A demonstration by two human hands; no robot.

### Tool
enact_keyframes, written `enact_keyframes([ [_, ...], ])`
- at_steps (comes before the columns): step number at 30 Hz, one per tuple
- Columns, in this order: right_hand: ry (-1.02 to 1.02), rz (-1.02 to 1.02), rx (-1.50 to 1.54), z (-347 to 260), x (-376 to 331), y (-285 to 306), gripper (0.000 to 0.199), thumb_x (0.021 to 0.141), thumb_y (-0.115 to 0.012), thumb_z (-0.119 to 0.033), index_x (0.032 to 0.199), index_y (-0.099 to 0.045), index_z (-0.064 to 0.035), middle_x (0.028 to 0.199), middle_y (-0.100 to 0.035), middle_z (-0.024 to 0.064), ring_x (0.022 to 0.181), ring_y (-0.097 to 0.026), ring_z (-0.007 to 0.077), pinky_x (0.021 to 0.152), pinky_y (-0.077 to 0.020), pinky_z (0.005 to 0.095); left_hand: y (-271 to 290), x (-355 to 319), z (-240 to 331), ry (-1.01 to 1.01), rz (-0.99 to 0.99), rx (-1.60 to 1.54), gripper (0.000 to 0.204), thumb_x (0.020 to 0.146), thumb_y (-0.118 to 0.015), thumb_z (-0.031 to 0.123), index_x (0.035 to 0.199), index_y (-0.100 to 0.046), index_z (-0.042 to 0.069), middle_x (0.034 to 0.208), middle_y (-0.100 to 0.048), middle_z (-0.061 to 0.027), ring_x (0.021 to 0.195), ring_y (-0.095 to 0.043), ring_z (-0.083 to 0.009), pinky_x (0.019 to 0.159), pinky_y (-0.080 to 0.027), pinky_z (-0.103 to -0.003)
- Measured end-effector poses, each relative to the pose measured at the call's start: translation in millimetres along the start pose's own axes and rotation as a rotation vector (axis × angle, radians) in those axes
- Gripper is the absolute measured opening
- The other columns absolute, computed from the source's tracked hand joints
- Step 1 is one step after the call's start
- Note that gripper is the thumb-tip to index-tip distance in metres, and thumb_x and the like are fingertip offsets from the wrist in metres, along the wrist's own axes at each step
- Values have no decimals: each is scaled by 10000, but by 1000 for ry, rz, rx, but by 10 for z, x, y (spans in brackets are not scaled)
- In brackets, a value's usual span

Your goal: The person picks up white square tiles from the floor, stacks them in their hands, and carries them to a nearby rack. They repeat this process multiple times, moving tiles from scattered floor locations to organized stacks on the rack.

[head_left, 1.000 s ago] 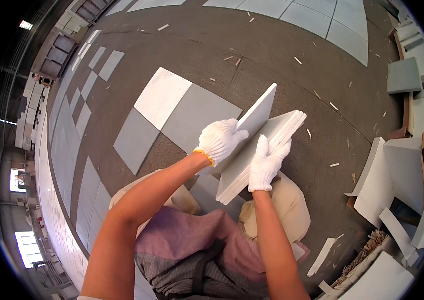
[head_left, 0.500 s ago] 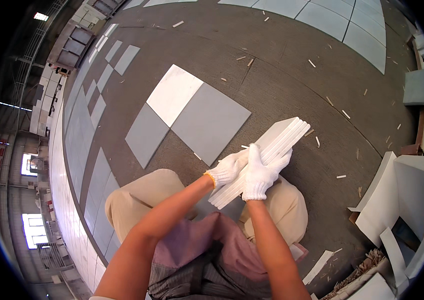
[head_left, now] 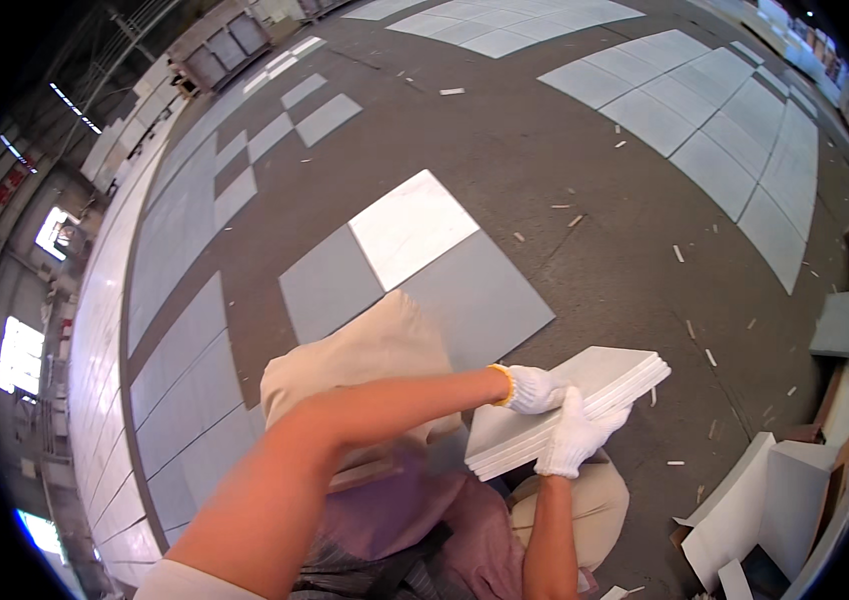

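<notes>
- The left hand (head_left: 535,390), in a white knit glove with an orange cuff, lies closed over the near left part of a stack of flat, square, pale grey tiles (head_left: 585,395), its fingers curled onto the top tile.
- The right hand (head_left: 575,435), in the same kind of white glove, grips the stack's near edge, with the fingers on top and the rest of the hand wrapped under the edge.
- The stack is held level just above the person's knees in beige trousers (head_left: 375,350), with its far corner pointing right, out over the floor.
- On the dark grey concrete floor (head_left: 585,150) ahead, three laid tiles (head_left: 415,265) touch one another: a white one between two grey ones.
- Rows of pale laid tiles (head_left: 685,100) lie farther off at the upper right, well apart from the stack.
- Opened white cardboard boxes (head_left: 775,500) sit on the floor near the stack at the lower right.
- Small pale chips (head_left: 680,253) are scattered over the floor.
</notes>
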State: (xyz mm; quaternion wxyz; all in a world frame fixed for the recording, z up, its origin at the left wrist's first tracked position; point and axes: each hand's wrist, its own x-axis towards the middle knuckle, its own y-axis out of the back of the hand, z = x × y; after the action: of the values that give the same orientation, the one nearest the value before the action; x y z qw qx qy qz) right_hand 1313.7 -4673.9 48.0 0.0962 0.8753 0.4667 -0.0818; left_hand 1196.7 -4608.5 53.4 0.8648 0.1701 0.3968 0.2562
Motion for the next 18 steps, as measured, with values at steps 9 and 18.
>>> enact_keyframes([
  [9,43,59,22,-18,59,-300,805,792,-647,50,1475,-220,29,1443,-380,165,1284,-428,251,1081,-345,344,1143,139,-1039,-260,-237,-21,583,975,-431,517,1317,-564,64,1322,-573,-198,1226,-530,-360,1049,-392,-409],
  [18,8,78,-160,0,-3,-427,707,808,-585,-70,1443,-291,28,1351,-461,168,1191,-498,267,1033,-394,374,2336,-260,-4383,482,451,122,581,946,-499,471,1357,-508,61,1369,-530,-192,1256,-506,-365,1060,-401,-409],
])
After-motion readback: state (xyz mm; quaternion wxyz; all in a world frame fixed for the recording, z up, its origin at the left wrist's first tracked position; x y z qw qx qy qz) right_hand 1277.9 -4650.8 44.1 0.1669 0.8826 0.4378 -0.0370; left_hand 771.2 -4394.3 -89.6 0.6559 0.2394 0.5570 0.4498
